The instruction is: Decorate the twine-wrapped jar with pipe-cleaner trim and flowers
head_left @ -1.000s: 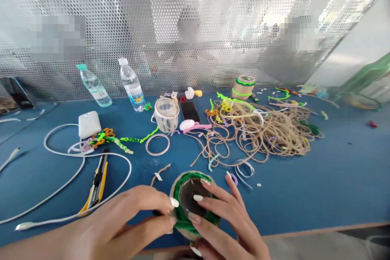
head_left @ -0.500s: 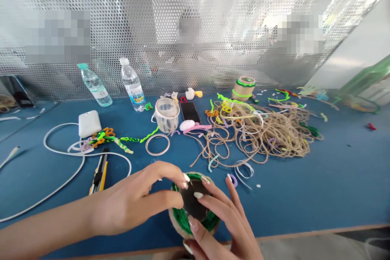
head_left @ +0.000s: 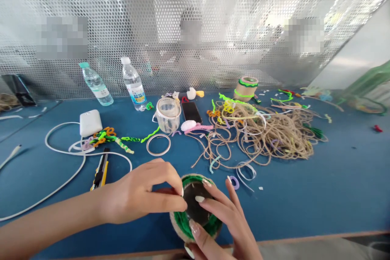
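Near the front edge of the table is a round, twine-coloured pot [head_left: 178, 227] with a fuzzy green ring and a dark round middle [head_left: 195, 213]. My right hand [head_left: 227, 219] is wrapped round its right side, fingertips lying on the dark middle and the green ring. My left hand [head_left: 146, 191] comes in from the left, thumb and index finger pinched together at the left edge of the dark middle. What that pinch holds, if anything, is hidden. A small purple ring [head_left: 234, 183] lies just beyond my right hand's fingers.
A yellow and black utility knife [head_left: 100, 172] lies left, near a white cable [head_left: 65, 174]. Behind are a tape roll [head_left: 158, 145], a clear jar [head_left: 168, 115], a phone [head_left: 191, 112], two water bottles [head_left: 134, 85], a tangle of twine [head_left: 280, 134] and a decorated pot [head_left: 245, 88].
My left fingertips have drawn closer together and moved slightly down at the edge of the dark middle. My right hand keeps nearly the same hold. The view has shifted slightly.
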`<state>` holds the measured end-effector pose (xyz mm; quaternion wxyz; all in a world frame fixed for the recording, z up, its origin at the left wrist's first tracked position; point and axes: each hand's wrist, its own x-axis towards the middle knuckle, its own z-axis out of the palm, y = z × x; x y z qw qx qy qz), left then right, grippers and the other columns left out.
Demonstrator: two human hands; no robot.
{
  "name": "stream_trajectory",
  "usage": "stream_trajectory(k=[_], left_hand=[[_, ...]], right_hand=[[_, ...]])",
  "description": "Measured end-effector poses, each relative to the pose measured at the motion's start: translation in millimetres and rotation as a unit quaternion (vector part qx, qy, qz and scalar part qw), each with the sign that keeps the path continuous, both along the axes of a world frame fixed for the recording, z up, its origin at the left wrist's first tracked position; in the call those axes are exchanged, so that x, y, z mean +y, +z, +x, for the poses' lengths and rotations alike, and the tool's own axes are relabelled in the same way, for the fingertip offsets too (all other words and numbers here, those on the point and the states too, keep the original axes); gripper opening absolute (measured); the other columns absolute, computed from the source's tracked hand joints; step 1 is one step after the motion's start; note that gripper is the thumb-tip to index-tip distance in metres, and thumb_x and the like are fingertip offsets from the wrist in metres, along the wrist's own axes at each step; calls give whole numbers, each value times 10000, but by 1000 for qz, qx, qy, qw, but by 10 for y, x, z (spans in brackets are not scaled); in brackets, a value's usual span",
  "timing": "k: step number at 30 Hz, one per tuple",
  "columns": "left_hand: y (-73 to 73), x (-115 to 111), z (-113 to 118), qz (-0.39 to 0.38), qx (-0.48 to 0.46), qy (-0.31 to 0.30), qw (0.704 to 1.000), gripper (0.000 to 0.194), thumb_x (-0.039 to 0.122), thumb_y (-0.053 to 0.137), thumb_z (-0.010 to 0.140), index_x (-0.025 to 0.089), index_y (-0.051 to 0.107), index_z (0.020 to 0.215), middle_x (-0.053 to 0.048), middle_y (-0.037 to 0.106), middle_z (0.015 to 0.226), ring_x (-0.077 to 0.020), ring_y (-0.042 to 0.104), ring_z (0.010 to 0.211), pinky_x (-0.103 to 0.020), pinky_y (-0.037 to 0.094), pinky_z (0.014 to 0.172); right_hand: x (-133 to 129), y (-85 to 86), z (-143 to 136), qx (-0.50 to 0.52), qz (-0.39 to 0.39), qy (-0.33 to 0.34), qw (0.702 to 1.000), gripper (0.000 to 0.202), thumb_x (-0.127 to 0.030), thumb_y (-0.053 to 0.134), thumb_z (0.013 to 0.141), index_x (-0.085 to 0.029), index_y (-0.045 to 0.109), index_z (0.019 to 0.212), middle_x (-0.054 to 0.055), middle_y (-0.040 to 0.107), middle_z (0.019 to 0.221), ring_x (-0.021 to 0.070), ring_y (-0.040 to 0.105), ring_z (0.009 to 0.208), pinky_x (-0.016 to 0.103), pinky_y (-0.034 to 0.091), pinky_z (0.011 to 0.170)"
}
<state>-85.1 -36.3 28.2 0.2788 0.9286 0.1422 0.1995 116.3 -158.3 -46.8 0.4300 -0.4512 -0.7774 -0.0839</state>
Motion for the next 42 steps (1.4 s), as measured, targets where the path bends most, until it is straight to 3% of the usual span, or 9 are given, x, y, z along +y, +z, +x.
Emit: stream_trajectory(k=[4,10,15,24,28,32,36,39,42], left_hand=[[34,-24,7,-8,-7,-17,1000,98,193,551,917,220,579,1007,22,661,911,-90,621,876,-190,471,839],[44,-100,-44,206,-48,-45,976,198,89,474,903,162,608,1028,-61,662,972,-132,594,931,-240,462,917],[59,-108,-35,203,-36,-34,978,203,64,474,890,170,608,998,-42,680,964,-161,575,1020,-291,434,934],[69,-69,-17,158,-50,-50,985,225,31,495,865,123,543,1064,-125,595,1080,-188,553,1064,-336,492,901],[-87,-148,-113,215,-85,-2,973,258,19,487,830,130,587,1040,-106,560,1058,-187,550,1000,-336,501,849],[-338,-366,-191,221,-128,120,959,318,-14,493,794,122,617,1054,-110,516,1074,-196,531,1009,-340,492,841],[-512,-600,-143,252,-128,169,944,269,78,483,861,139,632,1076,-127,544,1124,-221,548,1061,-350,502,845],[-549,-685,-63,279,-116,201,932,257,156,432,925,153,642,1075,-126,569,1140,-233,560,1096,-375,492,880],[-548,-690,-17,307,-127,212,919,260,171,406,944,132,650,1026,-128,613,1110,-224,575,1109,-362,471,919]], right_hand=[[6,74,-9,-4,-1,4,1000,358,-106,659,746,-261,587,1061,45,611,1172,259,562,1204,536,292,1127],[-2,100,-35,9,11,13,1000,283,-129,633,785,-181,560,1053,89,661,1068,283,541,1227,561,313,1100],[-4,106,-38,-24,12,-10,1000,354,-119,674,762,-291,623,1068,20,659,1086,272,569,1195,552,307,1115],[7,215,-61,-80,17,-10,997,260,-129,615,809,-228,662,1045,39,669,1077,254,530,1241,515,266,1142],[6,205,-80,-53,0,-18,998,272,-126,598,821,-237,651,1064,21,672,1052,237,494,1277,503,213,1160],[-22,184,18,-26,-40,10,999,368,-179,568,858,-247,586,1219,32,667,1128,251,485,1282,456,336,1116],[9,286,188,-6,-78,52,996,523,-177,489,892,-194,404,1408,56,603,1283,220,487,1281,350,400,1083],[170,481,270,-20,-68,64,995,504,-97,442,894,-175,411,1391,50,583,1309,166,454,1311,351,286,1151],[430,683,284,-104,-103,137,980,423,-67,421,919,-222,502,1304,-8,597,1289,110,422,1328,356,176,1190]])
